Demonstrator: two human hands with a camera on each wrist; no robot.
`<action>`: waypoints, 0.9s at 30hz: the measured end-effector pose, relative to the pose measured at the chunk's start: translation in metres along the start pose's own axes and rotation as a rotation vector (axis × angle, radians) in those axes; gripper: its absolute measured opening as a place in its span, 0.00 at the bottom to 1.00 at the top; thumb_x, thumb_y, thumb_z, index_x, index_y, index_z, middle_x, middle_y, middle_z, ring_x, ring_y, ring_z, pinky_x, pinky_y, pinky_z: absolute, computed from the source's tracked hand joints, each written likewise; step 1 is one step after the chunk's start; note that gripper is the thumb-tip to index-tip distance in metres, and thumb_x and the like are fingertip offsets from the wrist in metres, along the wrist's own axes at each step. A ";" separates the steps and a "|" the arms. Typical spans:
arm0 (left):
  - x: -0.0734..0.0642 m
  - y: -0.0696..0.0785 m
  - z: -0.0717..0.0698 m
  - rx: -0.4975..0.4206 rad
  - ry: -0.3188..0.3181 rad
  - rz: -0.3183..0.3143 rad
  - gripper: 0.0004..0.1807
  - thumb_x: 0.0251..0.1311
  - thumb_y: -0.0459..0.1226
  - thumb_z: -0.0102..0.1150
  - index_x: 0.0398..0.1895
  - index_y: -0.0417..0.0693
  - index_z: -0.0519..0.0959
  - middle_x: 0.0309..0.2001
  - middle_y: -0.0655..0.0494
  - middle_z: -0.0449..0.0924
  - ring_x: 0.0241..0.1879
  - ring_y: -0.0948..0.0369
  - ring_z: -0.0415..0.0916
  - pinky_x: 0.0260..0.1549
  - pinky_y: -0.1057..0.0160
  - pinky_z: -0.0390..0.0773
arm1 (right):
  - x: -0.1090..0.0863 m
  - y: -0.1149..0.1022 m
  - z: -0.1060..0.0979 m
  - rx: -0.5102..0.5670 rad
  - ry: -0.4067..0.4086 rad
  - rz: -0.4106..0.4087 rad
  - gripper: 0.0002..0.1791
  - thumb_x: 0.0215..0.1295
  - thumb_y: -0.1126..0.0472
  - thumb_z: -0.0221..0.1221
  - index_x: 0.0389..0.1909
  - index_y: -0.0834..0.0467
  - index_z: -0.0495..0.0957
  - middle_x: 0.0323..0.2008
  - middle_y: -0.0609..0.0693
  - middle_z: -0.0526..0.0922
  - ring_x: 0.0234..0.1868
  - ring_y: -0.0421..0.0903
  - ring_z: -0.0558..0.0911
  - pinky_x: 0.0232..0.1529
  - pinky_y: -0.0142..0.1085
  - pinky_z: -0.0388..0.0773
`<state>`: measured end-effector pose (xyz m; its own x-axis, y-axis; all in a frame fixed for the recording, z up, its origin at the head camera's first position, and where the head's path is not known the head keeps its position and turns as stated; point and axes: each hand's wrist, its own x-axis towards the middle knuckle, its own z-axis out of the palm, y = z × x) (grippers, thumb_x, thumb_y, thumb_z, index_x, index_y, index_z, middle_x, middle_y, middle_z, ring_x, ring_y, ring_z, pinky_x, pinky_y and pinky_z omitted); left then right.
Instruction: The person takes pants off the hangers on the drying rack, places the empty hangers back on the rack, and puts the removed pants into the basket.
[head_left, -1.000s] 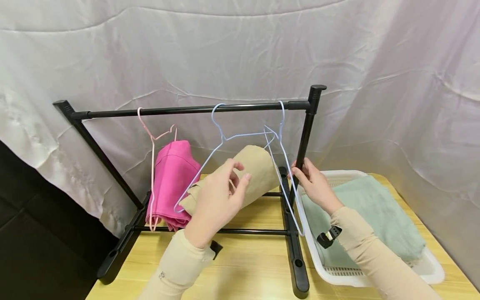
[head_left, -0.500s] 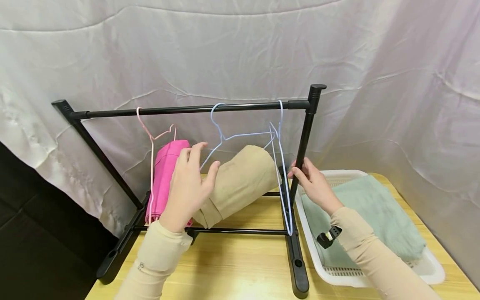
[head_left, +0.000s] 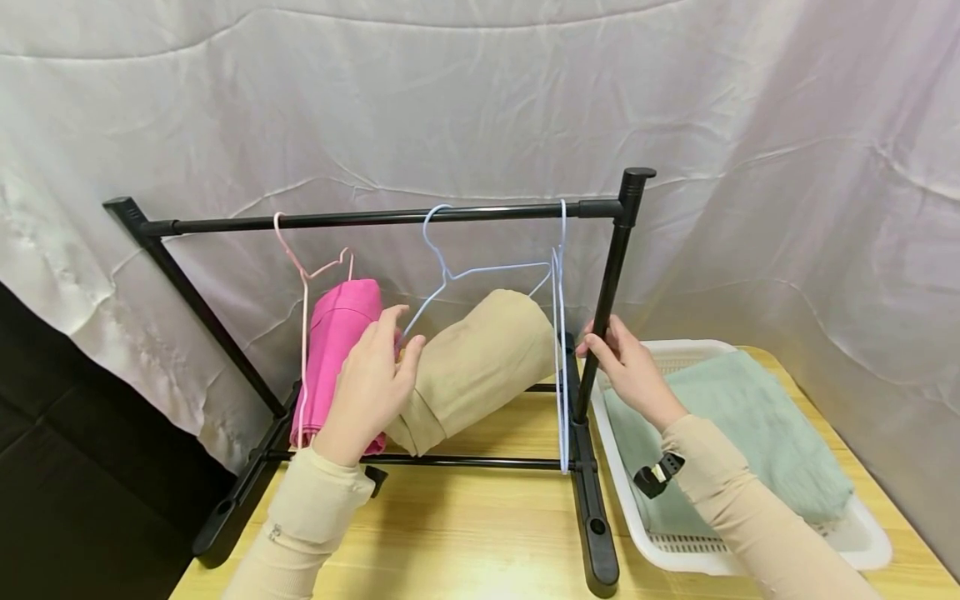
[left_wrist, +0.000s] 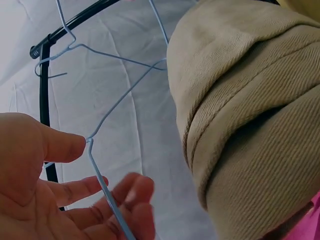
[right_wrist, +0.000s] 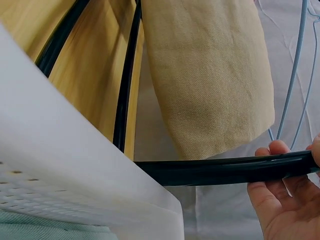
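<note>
Right of centre, the right hand (head_left: 632, 368) grasps the rack post (head_left: 619, 250), seemingly to steady it, while left of centre the left hand (head_left: 372, 383), loosely spread and clenching nothing, sits at the blue hanger (head_left: 447, 276), whose bar probably carries the tan cloth (head_left: 480, 367) slanting mid-frame.

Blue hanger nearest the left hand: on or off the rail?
On: the hanger hooks over the black rail in the head view.
</note>
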<state>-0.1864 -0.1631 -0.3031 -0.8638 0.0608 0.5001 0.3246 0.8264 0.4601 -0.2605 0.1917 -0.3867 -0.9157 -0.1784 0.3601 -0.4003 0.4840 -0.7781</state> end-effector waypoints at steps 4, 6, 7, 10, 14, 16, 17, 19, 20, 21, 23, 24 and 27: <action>-0.001 -0.001 0.003 0.006 0.008 0.030 0.21 0.81 0.40 0.54 0.70 0.41 0.73 0.41 0.46 0.83 0.39 0.49 0.80 0.41 0.44 0.81 | 0.000 0.000 0.000 0.014 -0.003 0.005 0.19 0.87 0.52 0.49 0.60 0.65 0.71 0.48 0.61 0.89 0.55 0.58 0.88 0.62 0.54 0.84; -0.001 -0.002 0.004 0.011 0.012 0.039 0.19 0.81 0.39 0.53 0.68 0.40 0.74 0.41 0.46 0.84 0.39 0.48 0.81 0.41 0.43 0.82 | 0.000 0.001 0.000 0.019 -0.006 0.004 0.20 0.88 0.51 0.48 0.61 0.65 0.71 0.48 0.61 0.89 0.56 0.58 0.88 0.62 0.54 0.84; -0.001 -0.002 0.004 0.015 0.012 0.043 0.18 0.81 0.39 0.53 0.67 0.40 0.75 0.40 0.46 0.84 0.38 0.48 0.81 0.41 0.43 0.82 | 0.000 0.001 0.000 0.020 -0.007 0.003 0.20 0.88 0.51 0.48 0.61 0.65 0.71 0.48 0.61 0.89 0.56 0.59 0.88 0.61 0.54 0.84; -0.002 -0.002 0.005 0.022 0.015 0.052 0.14 0.82 0.38 0.52 0.62 0.41 0.77 0.36 0.46 0.85 0.34 0.48 0.81 0.39 0.42 0.81 | 0.000 0.002 0.000 0.016 -0.008 0.000 0.20 0.88 0.51 0.48 0.61 0.65 0.71 0.48 0.61 0.89 0.56 0.59 0.88 0.61 0.54 0.84; -0.003 -0.002 0.006 0.020 0.012 0.068 0.09 0.81 0.37 0.51 0.54 0.45 0.80 0.31 0.49 0.83 0.29 0.50 0.78 0.35 0.45 0.80 | 0.000 0.002 0.000 0.012 0.003 -0.008 0.19 0.88 0.51 0.48 0.60 0.64 0.71 0.47 0.58 0.89 0.54 0.56 0.89 0.61 0.50 0.85; -0.003 -0.002 0.006 0.005 0.011 0.075 0.09 0.81 0.37 0.51 0.51 0.46 0.81 0.30 0.50 0.83 0.27 0.51 0.77 0.34 0.47 0.79 | 0.000 0.002 0.000 0.015 0.008 -0.012 0.19 0.88 0.52 0.48 0.60 0.64 0.71 0.46 0.56 0.89 0.54 0.54 0.89 0.61 0.48 0.85; -0.003 -0.002 0.007 -0.009 0.011 0.078 0.09 0.82 0.36 0.51 0.50 0.46 0.81 0.30 0.50 0.83 0.27 0.52 0.76 0.34 0.48 0.79 | 0.000 0.002 0.000 0.018 0.009 -0.013 0.19 0.88 0.52 0.48 0.60 0.65 0.71 0.45 0.56 0.89 0.53 0.54 0.89 0.60 0.48 0.85; -0.003 -0.002 0.007 -0.046 0.007 0.077 0.09 0.82 0.36 0.51 0.50 0.46 0.82 0.31 0.50 0.83 0.27 0.53 0.76 0.34 0.50 0.78 | 0.000 0.002 0.001 0.019 0.011 -0.013 0.19 0.88 0.52 0.48 0.60 0.65 0.71 0.45 0.56 0.89 0.53 0.53 0.89 0.60 0.48 0.85; -0.003 -0.003 0.008 -0.070 0.004 0.073 0.10 0.82 0.36 0.51 0.50 0.45 0.82 0.32 0.49 0.83 0.28 0.53 0.76 0.34 0.52 0.78 | 0.000 0.002 0.001 0.020 0.010 -0.013 0.19 0.88 0.52 0.48 0.60 0.65 0.71 0.45 0.56 0.89 0.53 0.54 0.89 0.60 0.49 0.85; -0.003 -0.002 0.008 -0.094 0.003 0.068 0.10 0.82 0.36 0.51 0.50 0.45 0.83 0.33 0.48 0.85 0.29 0.53 0.76 0.35 0.53 0.78 | 0.000 0.001 0.001 0.018 0.008 -0.015 0.19 0.88 0.52 0.48 0.60 0.65 0.71 0.46 0.57 0.89 0.53 0.54 0.89 0.61 0.49 0.85; -0.004 -0.002 0.008 -0.143 0.003 0.053 0.11 0.82 0.36 0.51 0.50 0.45 0.84 0.33 0.47 0.85 0.30 0.54 0.77 0.35 0.55 0.77 | 0.000 0.001 0.001 0.017 0.005 -0.013 0.18 0.88 0.52 0.48 0.59 0.63 0.71 0.46 0.58 0.89 0.54 0.56 0.89 0.61 0.52 0.85; -0.004 -0.002 0.008 -0.164 0.004 0.043 0.11 0.82 0.35 0.51 0.50 0.45 0.84 0.33 0.48 0.85 0.30 0.55 0.76 0.35 0.56 0.77 | 0.000 0.001 0.001 0.017 0.003 -0.013 0.18 0.88 0.52 0.48 0.59 0.63 0.71 0.47 0.59 0.89 0.54 0.57 0.89 0.61 0.53 0.85; -0.006 0.000 0.005 -0.207 0.011 0.022 0.11 0.82 0.35 0.51 0.49 0.45 0.85 0.28 0.50 0.81 0.27 0.59 0.72 0.31 0.61 0.74 | 0.000 0.002 0.001 0.018 -0.003 -0.012 0.18 0.88 0.51 0.48 0.60 0.62 0.71 0.48 0.61 0.89 0.55 0.59 0.89 0.62 0.56 0.84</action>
<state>-0.1835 -0.1602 -0.3095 -0.8517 0.0702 0.5194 0.4164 0.6924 0.5893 -0.2608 0.1919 -0.3885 -0.9107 -0.1869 0.3683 -0.4122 0.4660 -0.7829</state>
